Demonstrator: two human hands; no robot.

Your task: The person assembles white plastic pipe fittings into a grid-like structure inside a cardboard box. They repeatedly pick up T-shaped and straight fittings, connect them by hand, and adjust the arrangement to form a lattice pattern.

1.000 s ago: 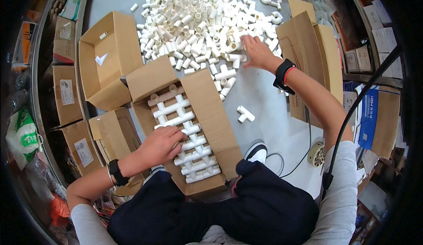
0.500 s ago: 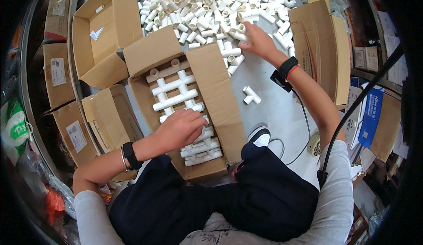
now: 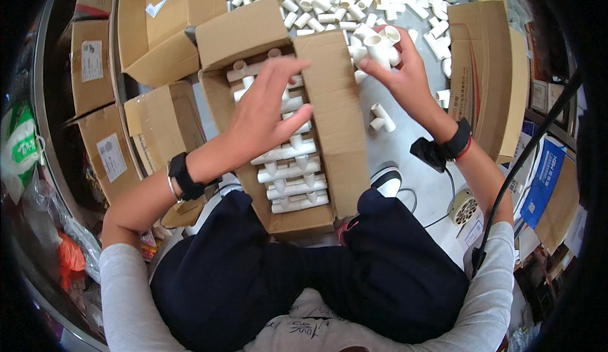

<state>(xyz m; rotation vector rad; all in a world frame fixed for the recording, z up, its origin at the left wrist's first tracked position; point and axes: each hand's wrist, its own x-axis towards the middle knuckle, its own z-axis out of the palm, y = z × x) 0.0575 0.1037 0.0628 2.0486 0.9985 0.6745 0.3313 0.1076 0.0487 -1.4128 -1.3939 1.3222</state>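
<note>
My left hand [image 3: 266,105] hovers over the open cardboard box [image 3: 339,130], thumb and fingers spread with nothing between them. Inside the box, white plastic pipe tees [image 3: 291,172] lie in stacked rows, partly hidden by that hand. My right hand [image 3: 408,76], right of the box at the near edge of a pile, is closed round a white pipe tee [image 3: 379,49]. More white fittings crowd against it, so I cannot tell whether it holds more than one. A single loose tee [image 3: 382,117] lies on the grey floor below my right hand.
A large heap of white fittings [image 3: 335,0] spreads across the far floor. Other cardboard boxes stand at the upper left [image 3: 149,51], left [image 3: 166,121] and right [image 3: 484,67]. A black cable [image 3: 538,114] crosses the right side. My shoe [image 3: 387,179] is beside the box.
My left hand has come up off the tees in the box and spread its fingers. My right hand has closed on a tee at the pile and drawn it nearer. The view has shifted.
</note>
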